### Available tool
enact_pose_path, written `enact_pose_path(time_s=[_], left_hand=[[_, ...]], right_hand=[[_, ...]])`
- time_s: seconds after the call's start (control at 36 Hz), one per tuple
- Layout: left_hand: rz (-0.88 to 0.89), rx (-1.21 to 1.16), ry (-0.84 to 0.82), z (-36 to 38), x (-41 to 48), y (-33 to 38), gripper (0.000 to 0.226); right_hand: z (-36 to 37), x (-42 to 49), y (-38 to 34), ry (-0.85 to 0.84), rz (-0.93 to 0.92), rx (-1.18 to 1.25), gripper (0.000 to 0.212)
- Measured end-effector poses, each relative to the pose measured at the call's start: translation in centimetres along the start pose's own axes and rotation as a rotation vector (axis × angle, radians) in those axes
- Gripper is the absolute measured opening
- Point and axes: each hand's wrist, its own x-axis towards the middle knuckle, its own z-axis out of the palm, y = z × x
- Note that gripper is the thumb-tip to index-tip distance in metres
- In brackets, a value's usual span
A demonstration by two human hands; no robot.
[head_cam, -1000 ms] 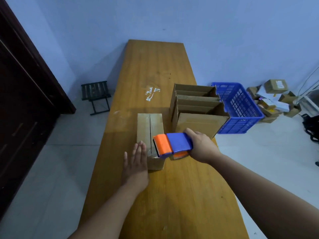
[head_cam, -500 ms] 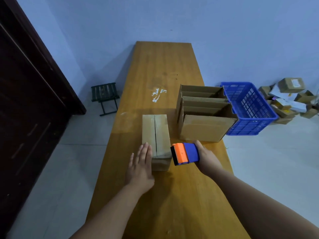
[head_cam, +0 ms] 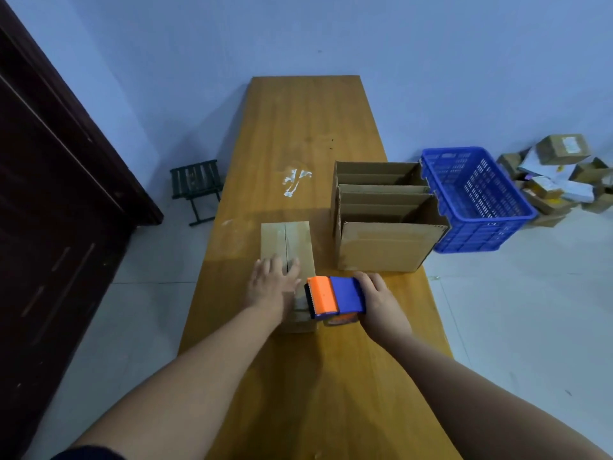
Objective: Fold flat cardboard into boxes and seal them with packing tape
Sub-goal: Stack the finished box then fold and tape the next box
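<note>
Obs: small brown cardboard box (head_cam: pixel 288 242) on long wooden table (head_cam: pixel 308 127); my L hand (head_cam: pixel 272 287) flat on top, fingers straight. R hand (head_cam: pixel 379 302) wraps orange-blue tape dispenser (head_cam: pixel 335 297) beside it. Prob. light, crushable: hold by pressing lid

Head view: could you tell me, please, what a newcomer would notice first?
The orange and blue tape dispenser, gripped by the right hand beside the small closed box, stands out first. The left hand lies flat on that box; open boxes and a blue basket sit to the right.
</note>
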Motion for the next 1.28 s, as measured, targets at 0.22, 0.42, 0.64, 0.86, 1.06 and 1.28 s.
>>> enact_pose_path(time_s=[0.22, 0.42, 0.64, 0.86, 1.06, 1.28], left_hand=[[0.214, -0.345, 0.047, 1.0, 0.9, -0.8, 0.050], [0.218, -0.068, -0.007, 1.8, 0.9, -0.5, 0.095], [0.227, -0.023, -0.028, 2.0, 1.4, -0.6, 0.083], [0.237, -0.044, -0.002, 2.4, 1.6, -0.8, 0.078], [0.245, -0.052, 0.005, 2.1, 1.4, -0.8, 0.076], [0.243, -0.027, -0.021, 1.3, 1.2, -0.7, 0.077]], right_hand=[[0.8, 0.0, 0.4, 0.030, -0.010, -0.014, 0.065], [1.3, -0.3, 0.7, 0.070, 0.043, -0.015, 0.069], [1.3, -0.1, 0.9, 0.032, -0.011, 0.042, 0.065], [1.0, -0.5, 1.2, 0.113, -0.103, -0.034, 0.067], [0.1, -0.9, 1.5, 0.000, -0.133, -0.130, 0.093], [-0.5, -1.2, 1.2, -0.045, -0.130, -0.128, 0.087]])
